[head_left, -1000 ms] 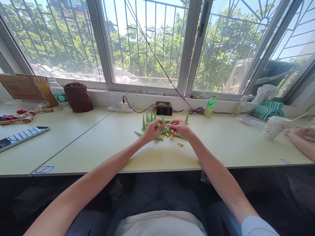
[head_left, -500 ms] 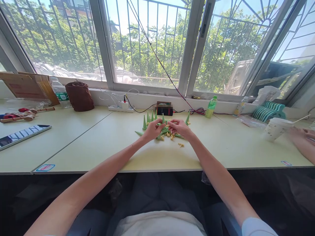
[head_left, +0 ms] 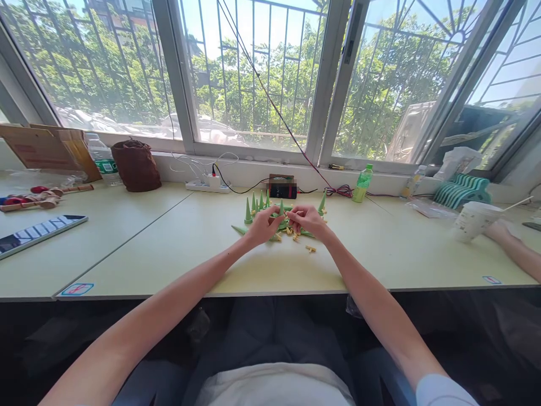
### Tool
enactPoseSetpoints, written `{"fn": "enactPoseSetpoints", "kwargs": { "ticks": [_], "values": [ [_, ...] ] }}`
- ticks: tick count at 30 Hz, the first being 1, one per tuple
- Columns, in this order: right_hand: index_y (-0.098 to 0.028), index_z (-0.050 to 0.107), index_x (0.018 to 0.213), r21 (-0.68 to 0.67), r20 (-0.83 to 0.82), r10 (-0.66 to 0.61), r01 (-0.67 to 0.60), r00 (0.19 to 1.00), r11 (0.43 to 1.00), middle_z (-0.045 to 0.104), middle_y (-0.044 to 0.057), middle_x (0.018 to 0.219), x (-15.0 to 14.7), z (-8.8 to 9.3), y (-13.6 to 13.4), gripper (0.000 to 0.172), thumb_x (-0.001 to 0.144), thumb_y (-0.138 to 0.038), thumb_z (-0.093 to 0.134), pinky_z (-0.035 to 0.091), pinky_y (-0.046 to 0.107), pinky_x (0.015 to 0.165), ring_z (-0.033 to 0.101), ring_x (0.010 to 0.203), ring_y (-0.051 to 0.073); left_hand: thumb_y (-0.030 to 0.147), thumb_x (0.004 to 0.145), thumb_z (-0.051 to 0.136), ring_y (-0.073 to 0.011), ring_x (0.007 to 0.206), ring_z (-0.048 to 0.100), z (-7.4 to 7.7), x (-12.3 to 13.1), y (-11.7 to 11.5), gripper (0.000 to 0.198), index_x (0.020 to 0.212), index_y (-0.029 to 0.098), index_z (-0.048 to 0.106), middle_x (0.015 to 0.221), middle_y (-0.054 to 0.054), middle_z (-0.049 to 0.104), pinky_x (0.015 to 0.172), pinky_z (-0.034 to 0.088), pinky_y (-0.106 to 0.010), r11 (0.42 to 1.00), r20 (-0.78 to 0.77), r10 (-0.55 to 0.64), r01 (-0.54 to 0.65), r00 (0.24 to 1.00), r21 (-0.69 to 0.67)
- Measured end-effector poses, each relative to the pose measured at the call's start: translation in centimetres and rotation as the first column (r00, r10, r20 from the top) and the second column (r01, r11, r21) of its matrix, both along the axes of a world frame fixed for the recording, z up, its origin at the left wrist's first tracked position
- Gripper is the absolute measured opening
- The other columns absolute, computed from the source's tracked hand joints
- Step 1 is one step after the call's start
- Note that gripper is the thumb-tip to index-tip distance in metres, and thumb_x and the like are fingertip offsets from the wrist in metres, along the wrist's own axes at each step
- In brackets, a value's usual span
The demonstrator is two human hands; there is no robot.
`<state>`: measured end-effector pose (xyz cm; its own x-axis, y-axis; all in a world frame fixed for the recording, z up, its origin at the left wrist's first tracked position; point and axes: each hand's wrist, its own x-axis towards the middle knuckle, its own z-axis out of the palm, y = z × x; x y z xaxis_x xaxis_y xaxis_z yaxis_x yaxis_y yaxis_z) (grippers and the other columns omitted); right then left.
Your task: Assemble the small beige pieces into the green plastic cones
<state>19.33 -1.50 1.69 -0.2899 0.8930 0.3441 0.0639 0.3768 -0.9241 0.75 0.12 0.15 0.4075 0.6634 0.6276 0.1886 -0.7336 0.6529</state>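
Green cone [head_left: 282, 208], one: long axis upright, tip up, pinched in your left hand [head_left: 261, 225]; your right hand [head_left: 307, 220] just beside, rightward, its grip too small to tell.

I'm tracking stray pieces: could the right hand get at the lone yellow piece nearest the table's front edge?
Probably yes: the yellow piece lies close to the right hand, with nothing visible covering it, though that hand looks busy beside a green cone.

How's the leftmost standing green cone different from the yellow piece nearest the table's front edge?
The green cone stands upright, but the yellow piece lies down. The green cone looks taller; the yellow piece looks smaller. Both are on the table.
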Motion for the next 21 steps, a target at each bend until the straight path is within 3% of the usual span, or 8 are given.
{"fn": "enactPoseSetpoints", "kwargs": {
  "ticks": [6,11,16,21],
  "values": [
    [-0.017,0.058,0.067,-0.014,0.004,-0.004,0.004,1.0,1.0,0.062,0.001,0.055,0.1,0.04,-0.11,0.043,0.07,-0.057,0.074,0.036,0.021,0.033,0.05,0.037,0.009,0.037,0.09,0.052,-0.006,0.042,0.032,0.25,-0.08,-0.53,0.019,0.087,0.019,0.048,0.053,0.008,0.035,0.043,0.024,-0.019,0.997,-0.04,0.012,-0.009,0.999,0.078],
    [-0.018,0.056,0.065,-0.02,0.014,-0.007,0.007,1.0,1.0,0.059,-0.001,0.052,0.07,0.24,-0.34,0.042,0.07,-0.055,0.073,0.034,0.022,0.031,0.046,0.035,0.009,0.037,0.091,0.05,-0.0045,0.043,0.033,0.41,-0.05,-0.78,0.018,0.092,0.019,0.047,0.066,0.005,0.046,0.043,0.025,-0.019,0.994,-0.042,0.013,-0.009,0.999,0.109],
    [-0.018,0.055,0.06,-0.025,0.036,-0.016,0.017,0.999,1.0,0.056,-0.002,0.047,0.03,0.43,-0.63,0.041,0.071,-0.053,0.073,0.028,0.021,0.028,0.041,0.03,0.007,0.032,0.091,0.051,-0.0049,0.046,0.031,0.2,-0.13,-0.47,0.014,0.089,0.019,0.049,0.068,0.003,0.045,0.045,0.026,-0.02,0.972,-0.083,-0.007,0.027,0.997,0.233],
    [-0.018,0.054,0.06,-0.021,0.03,-0.021,0.021,0.999,1.0,0.055,-0.002,0.046,-0.03,0.37,-0.51,0.042,0.072,-0.054,0.072,0.028,0.021,0.028,0.04,0.03,0.007,0.031,0.093,0.05,-0.0071,0.056,0.041,0.04,-0.2,-0.07,0.016,0.098,0.018,0.057,0.084,-0.003,0.053,0.051,0.038,-0.02,0.954,-0.092,-0.022,0.048,0.995,0.296]
  ]
}}
